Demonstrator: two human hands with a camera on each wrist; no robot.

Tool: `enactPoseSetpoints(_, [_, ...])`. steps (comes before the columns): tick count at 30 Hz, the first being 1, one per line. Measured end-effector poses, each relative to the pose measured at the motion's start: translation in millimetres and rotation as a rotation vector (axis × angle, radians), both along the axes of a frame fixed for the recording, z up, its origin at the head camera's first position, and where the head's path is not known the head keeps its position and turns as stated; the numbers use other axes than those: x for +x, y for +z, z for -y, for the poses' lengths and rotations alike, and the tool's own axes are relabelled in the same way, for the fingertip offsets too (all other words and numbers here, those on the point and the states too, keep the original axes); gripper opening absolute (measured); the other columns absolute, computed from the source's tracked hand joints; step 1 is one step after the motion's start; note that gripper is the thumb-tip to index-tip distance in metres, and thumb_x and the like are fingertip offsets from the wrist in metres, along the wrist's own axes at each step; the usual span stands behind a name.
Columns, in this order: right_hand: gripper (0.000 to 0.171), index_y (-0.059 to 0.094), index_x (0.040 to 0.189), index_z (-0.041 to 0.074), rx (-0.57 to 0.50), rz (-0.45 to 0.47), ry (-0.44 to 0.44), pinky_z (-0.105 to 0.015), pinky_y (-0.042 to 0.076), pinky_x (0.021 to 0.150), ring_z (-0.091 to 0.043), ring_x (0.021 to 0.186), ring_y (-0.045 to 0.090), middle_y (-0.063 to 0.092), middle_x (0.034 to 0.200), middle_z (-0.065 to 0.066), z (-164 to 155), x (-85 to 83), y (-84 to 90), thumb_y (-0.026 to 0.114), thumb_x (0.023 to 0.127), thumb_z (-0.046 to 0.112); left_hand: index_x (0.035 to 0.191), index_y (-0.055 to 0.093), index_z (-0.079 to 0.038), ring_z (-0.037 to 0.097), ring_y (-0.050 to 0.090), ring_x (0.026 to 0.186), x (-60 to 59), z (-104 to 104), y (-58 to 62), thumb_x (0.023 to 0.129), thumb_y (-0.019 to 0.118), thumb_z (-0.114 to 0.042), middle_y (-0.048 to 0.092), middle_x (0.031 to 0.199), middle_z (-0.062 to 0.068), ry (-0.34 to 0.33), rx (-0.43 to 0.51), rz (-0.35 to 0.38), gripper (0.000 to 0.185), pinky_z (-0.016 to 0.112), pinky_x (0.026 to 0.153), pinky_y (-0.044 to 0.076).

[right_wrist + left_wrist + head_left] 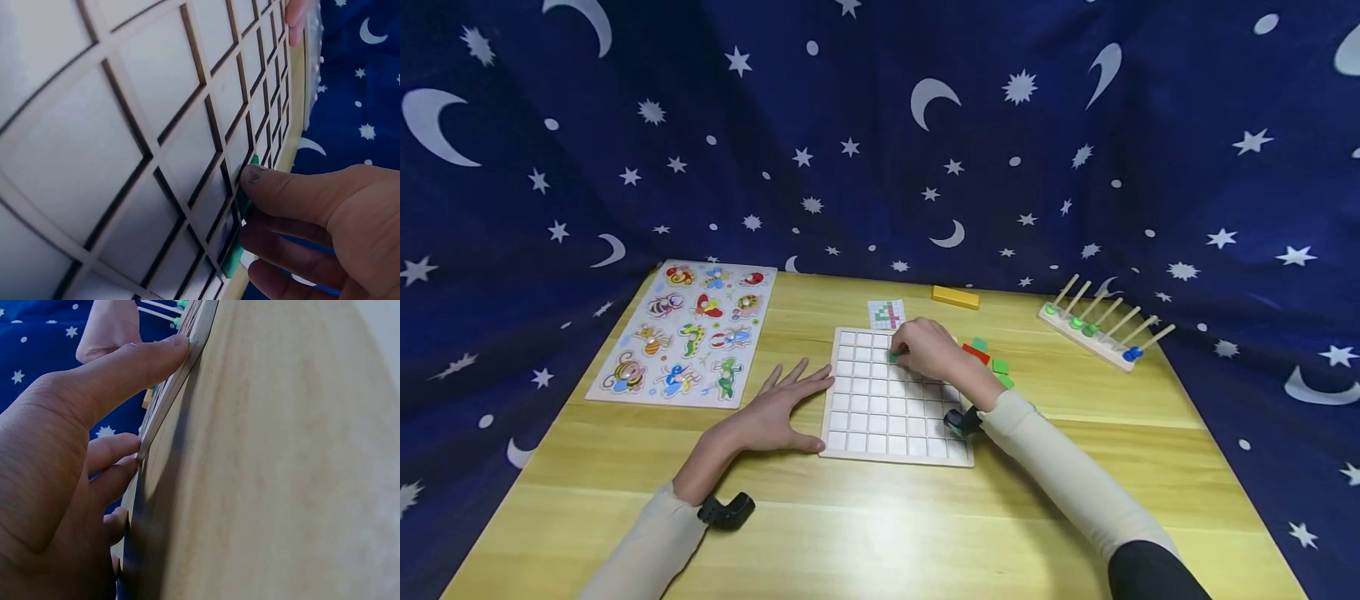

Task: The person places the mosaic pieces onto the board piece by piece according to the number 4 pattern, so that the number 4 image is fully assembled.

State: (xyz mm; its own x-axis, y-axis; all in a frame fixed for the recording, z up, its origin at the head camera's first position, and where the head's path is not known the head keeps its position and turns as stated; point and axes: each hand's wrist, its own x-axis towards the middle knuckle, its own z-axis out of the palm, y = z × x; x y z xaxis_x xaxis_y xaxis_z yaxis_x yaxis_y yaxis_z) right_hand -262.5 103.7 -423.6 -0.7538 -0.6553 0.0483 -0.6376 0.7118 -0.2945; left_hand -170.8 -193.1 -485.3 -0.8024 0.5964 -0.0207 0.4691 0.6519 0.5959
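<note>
A wooden grid board [868, 457] with white square cells lies in the middle of the table. At its far side, my right hand [928, 350] pinches a green square tile [245, 199] at a cell. Another green tile [232, 259] sits in the grid just beyond it, in the right wrist view. My left hand [782, 414] is spread flat beside the board, its thumb and fingertips touching the left edge. A small pattern card [886, 314] with coloured squares lies behind the board. Right of the board are loose green tiles [1000, 367] and a red tile [976, 354], partly hidden by my right wrist.
An insect puzzle board [681, 333] lies at the left. A yellow block [955, 297] is at the back of the table. At the back right stands a wooden peg rack [1086, 336] with green and blue beads. A starry blue curtain [865, 108] hangs behind.
</note>
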Motion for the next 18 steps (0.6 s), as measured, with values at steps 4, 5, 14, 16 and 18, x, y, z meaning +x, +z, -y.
enactPoseSetpoints(4, [0.053, 0.035, 0.057, 0.016, 0.033, -0.035, 0.067, -0.028, 0.020, 0.057, -0.012, 0.060, 0.020, 0.022, 0.063, 0.005, -1, 2.3, 0.0, 0.079, 0.083, 0.003, 0.157, 0.035, -0.020, 0.028, 0.001, 0.152, 0.1, 0, -2.4, 0.076, 0.079, -0.060, 0.020, 0.165, -0.005, 0.001, -0.004, -0.007, 0.102, 0.053, 0.119, -0.009])
enactPoseSetpoints(5, [0.050, 0.039, 0.057, 0.016, 0.026, -0.041, 0.070, -0.027, 0.020, 0.056, -0.011, 0.060, 0.022, 0.028, 0.062, 0.008, -3, 4.3, -0.6, 0.079, 0.083, 0.003, 0.157, 0.035, -0.020, 0.028, 0.001, 0.152, -0.1, 0, -3.4, 0.075, 0.079, -0.060, 0.020, 0.165, -0.006, 0.003, -0.004, -0.010, 0.102, 0.053, 0.119, -0.009])
enactPoseSetpoints(14, [0.020, 0.076, 0.107, 0.002, -0.043, -0.022, -0.116, -0.040, 0.057, 0.068, -0.023, 0.082, 0.069, 0.073, 0.105, -0.012, -55, 25.2, 11.6, 0.074, 0.088, 0.008, 0.158, 0.034, -0.022, 0.025, 0.000, 0.153, -1.0, 0, -6.2, 0.075, 0.079, -0.061, 0.019, 0.165, -0.008, 0.014, -0.003, 0.006, 0.102, 0.051, 0.120, -0.009])
enactPoseSetpoints(16, [0.020, 0.076, 0.105, 0.001, -0.031, -0.036, -0.151, -0.042, 0.056, 0.069, -0.024, 0.079, 0.068, 0.073, 0.102, -0.013, -71, 26.4, 16.0, 0.074, 0.087, 0.009, 0.157, 0.035, -0.022, 0.026, 0.000, 0.153, -1.0, 0, -5.3, 0.075, 0.080, -0.060, 0.019, 0.165, -0.008, 0.014, 0.000, 0.005, 0.102, 0.052, 0.119, -0.009])
enactPoseSetpoints(18, [0.020, 0.076, 0.104, 0.000, -0.019, -0.043, -0.177, -0.043, 0.056, 0.067, -0.024, 0.077, 0.068, 0.073, 0.100, -0.014, -87, 27.7, 18.4, 0.075, 0.086, 0.009, 0.157, 0.035, -0.022, 0.026, 0.001, 0.153, -0.9, 1, -4.1, 0.075, 0.080, -0.060, 0.020, 0.165, -0.008, 0.011, 0.002, 0.000, 0.101, 0.052, 0.119, -0.009])
